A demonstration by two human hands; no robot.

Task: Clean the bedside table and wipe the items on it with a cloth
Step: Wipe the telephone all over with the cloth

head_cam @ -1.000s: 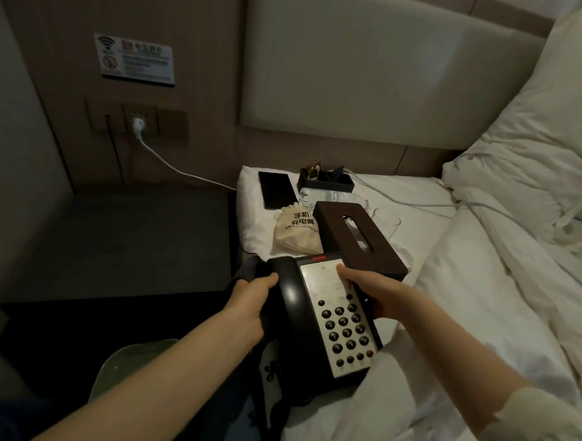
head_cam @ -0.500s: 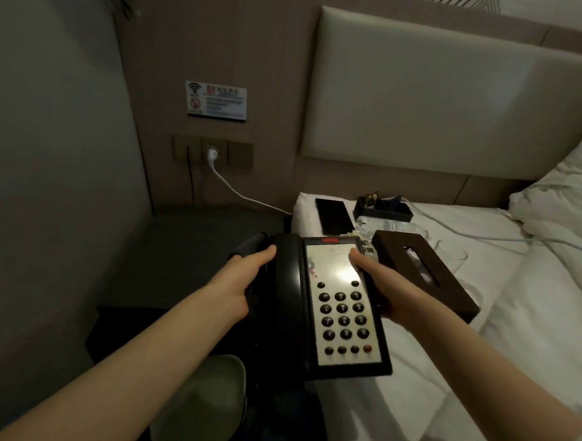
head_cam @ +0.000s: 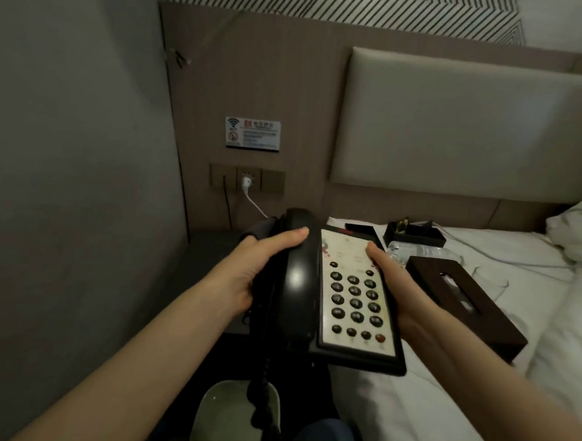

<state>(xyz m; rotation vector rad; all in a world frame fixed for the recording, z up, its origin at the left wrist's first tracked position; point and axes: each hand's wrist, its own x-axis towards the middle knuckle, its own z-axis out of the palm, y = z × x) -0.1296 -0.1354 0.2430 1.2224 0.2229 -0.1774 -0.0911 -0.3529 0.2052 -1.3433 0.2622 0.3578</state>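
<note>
Two hands gripping telephone [head_cam: 332, 293] by side edges, left hand [head_cam: 258, 270], right hand [head_cam: 395, 291]

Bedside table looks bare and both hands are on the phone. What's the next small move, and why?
Probably set the phone down on the bedside table: the left hand and right hand hold it over the gap beside the bed, its coiled cord dangling.
</note>
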